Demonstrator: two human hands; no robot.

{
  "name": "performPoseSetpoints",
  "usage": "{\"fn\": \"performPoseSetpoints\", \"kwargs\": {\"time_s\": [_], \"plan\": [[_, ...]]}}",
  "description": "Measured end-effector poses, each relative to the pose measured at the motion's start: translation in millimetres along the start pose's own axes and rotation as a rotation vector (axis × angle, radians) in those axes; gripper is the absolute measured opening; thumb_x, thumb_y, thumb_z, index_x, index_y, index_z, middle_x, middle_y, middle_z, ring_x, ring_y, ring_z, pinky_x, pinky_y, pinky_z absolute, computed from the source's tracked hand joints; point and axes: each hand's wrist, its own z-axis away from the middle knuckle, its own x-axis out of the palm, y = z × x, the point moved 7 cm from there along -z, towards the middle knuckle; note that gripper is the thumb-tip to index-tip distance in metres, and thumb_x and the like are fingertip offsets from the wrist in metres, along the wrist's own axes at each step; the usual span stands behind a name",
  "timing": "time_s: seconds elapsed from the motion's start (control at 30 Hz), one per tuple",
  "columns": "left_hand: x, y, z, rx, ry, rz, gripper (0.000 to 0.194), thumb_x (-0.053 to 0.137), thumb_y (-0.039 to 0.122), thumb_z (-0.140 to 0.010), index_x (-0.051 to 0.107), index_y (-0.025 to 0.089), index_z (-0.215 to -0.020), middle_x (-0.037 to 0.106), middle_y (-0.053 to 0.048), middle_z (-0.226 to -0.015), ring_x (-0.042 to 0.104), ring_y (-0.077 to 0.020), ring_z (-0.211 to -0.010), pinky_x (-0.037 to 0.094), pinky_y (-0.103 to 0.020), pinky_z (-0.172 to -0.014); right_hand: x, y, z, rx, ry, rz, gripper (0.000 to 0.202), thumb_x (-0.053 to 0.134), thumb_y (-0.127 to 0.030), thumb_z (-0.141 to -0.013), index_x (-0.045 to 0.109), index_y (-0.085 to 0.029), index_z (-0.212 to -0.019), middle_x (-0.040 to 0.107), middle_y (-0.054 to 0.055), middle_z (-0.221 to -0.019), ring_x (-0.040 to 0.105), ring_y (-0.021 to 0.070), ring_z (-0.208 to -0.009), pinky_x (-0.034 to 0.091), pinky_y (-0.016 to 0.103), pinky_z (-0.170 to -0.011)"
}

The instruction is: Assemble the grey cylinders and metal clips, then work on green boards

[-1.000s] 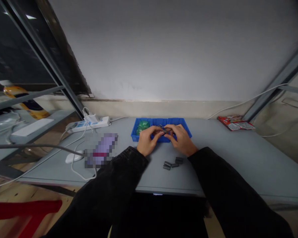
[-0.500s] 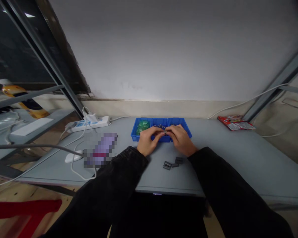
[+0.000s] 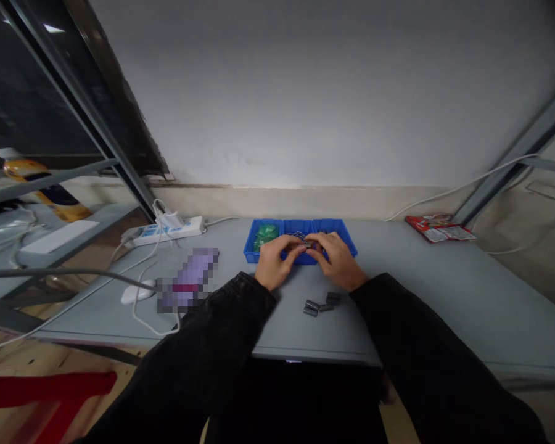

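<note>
My left hand (image 3: 276, 263) and my right hand (image 3: 337, 259) meet over the front of a blue three-part tray (image 3: 351, 243). Between their fingertips they pinch a small grey piece (image 3: 307, 245), too small to make out fully. Green pieces (image 3: 267, 234) fill the tray's left compartment, and thin metal pins (image 3: 298, 234) lie in the middle one. My right hand hides much of the right compartment's contents. Nearer to me on the table, several dark grey cylinder-like pieces (image 3: 326, 307) lie in a loose group between my forearms.
On the left are a power strip (image 3: 178, 228), a blurred purple phone-like object (image 3: 194, 274), a white charger (image 3: 139, 292) and loose cables. A bottle (image 3: 46, 185) leans farther left. A red packet (image 3: 439, 229) lies at the back right. Metal posts flank the grey table (image 3: 425, 302).
My right fingertips have shifted slightly around the small grey piece, and a bit more of it shows. Both hands otherwise stay in place over the tray.
</note>
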Motion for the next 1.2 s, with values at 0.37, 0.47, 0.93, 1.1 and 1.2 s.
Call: {"fn": "performPoseSetpoints", "kwargs": {"time_s": [0.37,0.47,0.93,1.1,1.2], "plan": [[0.7,1,0,0.006,-0.018,-0.003,0.014,0.065,0.027,-0.095,0.072,0.015,-0.097,0.076,-0.006,-0.090,0.069,-0.0145,-0.075,0.059,-0.028,-0.073,3,0,-1,-0.019,-0.025,-0.001,0.018,0.044,-0.030,-0.105,0.060,-0.022,-0.104,0.070,0.006,-0.096,0.060,0.0233,-0.086,0.042,0.040,-0.083],[-0.3,-2,0,-0.018,-0.008,0.000,0.012,0.065,0.026,-0.095,0.072,0.016,-0.097,0.076,-0.006,-0.090,0.069,-0.0144,-0.075,0.058,-0.027,-0.073,2,2,0,0.007,-0.004,0.005,0.017,0.051,-0.031,-0.102,0.057,-0.023,-0.115,0.070,0.007,-0.099,0.061,0.0249,-0.089,0.043,0.040,-0.083],[-0.9,-2,-1,-0.012,-0.004,-0.011,0.011,0.066,0.025,-0.095,0.072,0.016,-0.096,0.075,-0.006,-0.088,0.068,-0.0138,-0.073,0.058,-0.026,-0.072,-1,0,-1,0.028,0.002,-0.037,0.014,0.053,-0.032,-0.101,0.060,-0.022,-0.108,0.070,0.006,-0.094,0.061,0.0244,-0.087,0.042,0.040,-0.082],[-0.9,-1,-1,-0.006,-0.011,-0.006,0.014,0.066,0.027,-0.095,0.072,0.015,-0.094,0.075,-0.006,-0.086,0.067,-0.0137,-0.072,0.057,-0.026,-0.071,-8,5,-4,0.076,0.045,-0.089,0.020,0.047,-0.031,-0.103,0.063,-0.022,-0.095,0.068,0.005,-0.087,0.060,0.0221,-0.080,0.041,0.038,-0.077],[3.4,-2,0,-0.024,-0.078,0.019,0.016,0.066,0.029,-0.095,0.072,0.014,-0.092,0.074,-0.005,-0.084,0.065,-0.0126,-0.070,0.053,-0.025,-0.070,-23,20,-4,0.188,0.132,-0.168,0.024,0.048,-0.035,-0.101,0.064,-0.021,-0.090,0.067,0.003,-0.085,0.060,0.0201,-0.078,0.044,0.035,-0.076]]}}
